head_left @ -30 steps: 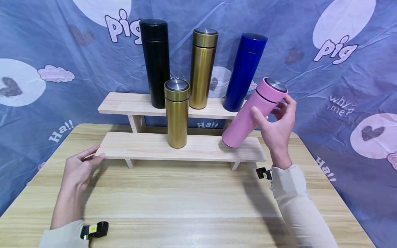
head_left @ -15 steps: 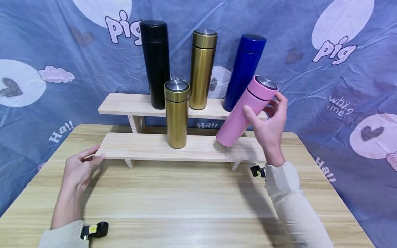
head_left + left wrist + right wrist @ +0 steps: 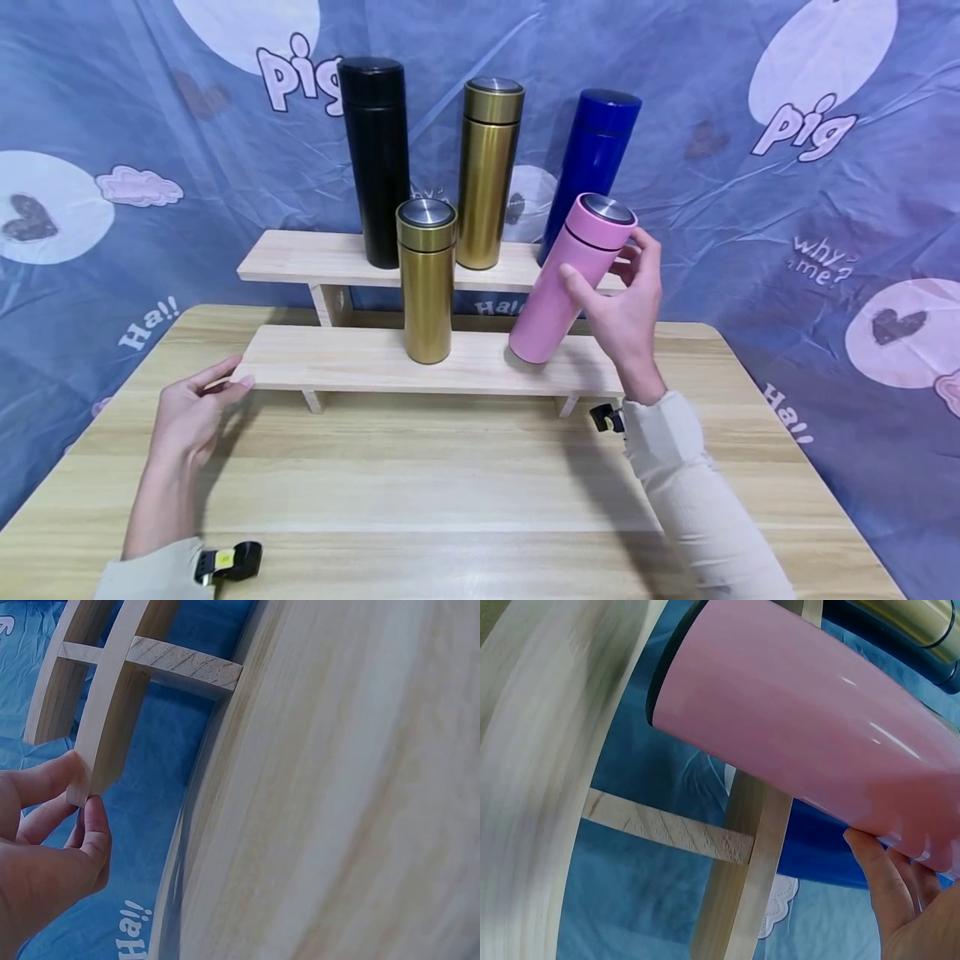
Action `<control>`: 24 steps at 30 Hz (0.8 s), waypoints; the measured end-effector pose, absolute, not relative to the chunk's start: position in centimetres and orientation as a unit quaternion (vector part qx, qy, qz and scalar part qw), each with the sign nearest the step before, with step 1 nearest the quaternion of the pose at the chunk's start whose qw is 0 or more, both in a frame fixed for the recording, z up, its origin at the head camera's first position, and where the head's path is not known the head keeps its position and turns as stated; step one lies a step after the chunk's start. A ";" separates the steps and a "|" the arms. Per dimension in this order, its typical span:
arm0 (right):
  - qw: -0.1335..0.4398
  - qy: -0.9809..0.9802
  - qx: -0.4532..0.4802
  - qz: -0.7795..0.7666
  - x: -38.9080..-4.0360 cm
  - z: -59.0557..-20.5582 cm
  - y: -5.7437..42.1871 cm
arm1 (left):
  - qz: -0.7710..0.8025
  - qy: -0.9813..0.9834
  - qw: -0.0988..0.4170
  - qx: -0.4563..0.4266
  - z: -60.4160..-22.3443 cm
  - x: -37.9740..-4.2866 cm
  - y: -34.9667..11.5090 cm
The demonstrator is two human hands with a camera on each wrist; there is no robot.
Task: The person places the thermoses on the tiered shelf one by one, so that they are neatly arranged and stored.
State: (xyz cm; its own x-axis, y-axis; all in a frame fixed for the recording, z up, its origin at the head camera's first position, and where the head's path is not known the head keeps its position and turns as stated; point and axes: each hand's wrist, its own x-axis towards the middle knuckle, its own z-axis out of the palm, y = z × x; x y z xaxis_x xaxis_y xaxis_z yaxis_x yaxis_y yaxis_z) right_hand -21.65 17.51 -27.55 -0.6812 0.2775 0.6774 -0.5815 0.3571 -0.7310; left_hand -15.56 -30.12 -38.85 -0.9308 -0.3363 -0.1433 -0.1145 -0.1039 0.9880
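My right hand [image 3: 626, 317] grips a pink thermos bottle [image 3: 551, 296] by its upper part. It is tilted, its top leaning right, its base over the right half of the lower tier of a wooden two-tier shelf [image 3: 330, 358]. Whether the base touches the board, I cannot tell. In the right wrist view, the pink thermos bottle [image 3: 795, 712] spans the frame, fingertips at its side. My left hand [image 3: 191, 412] pinches the left end of the lower board, thumb and fingers on its edges in the left wrist view. A short gold thermos bottle [image 3: 427, 300] stands upright mid-tier.
On the upper tier stand a black bottle [image 3: 378, 167], a taller gold bottle [image 3: 491, 175] and a blue bottle [image 3: 596, 150], partly behind the pink one. The shelf stands on a wooden table [image 3: 420, 492], with a patterned blue cloth [image 3: 750, 217] behind.
My right hand has carried the pink thermos bottle leftward along the lower tier, and it now stands less tilted. The left hand keeps its hold on the board.
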 end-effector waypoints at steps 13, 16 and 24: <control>0.368 -0.754 0.116 0.531 -22.0 -28.4 16.4 | -0.723 -0.664 0.078 0.172 -39.3 -15.3 -30.1; 0.363 -0.763 0.117 0.522 -22.0 -28.4 16.2 | -0.724 -0.663 0.078 0.172 -39.3 -15.4 -30.0; 0.347 -0.778 0.122 0.508 -22.1 -28.3 15.5 | -0.729 -0.659 0.078 0.169 -38.8 -15.5 -30.1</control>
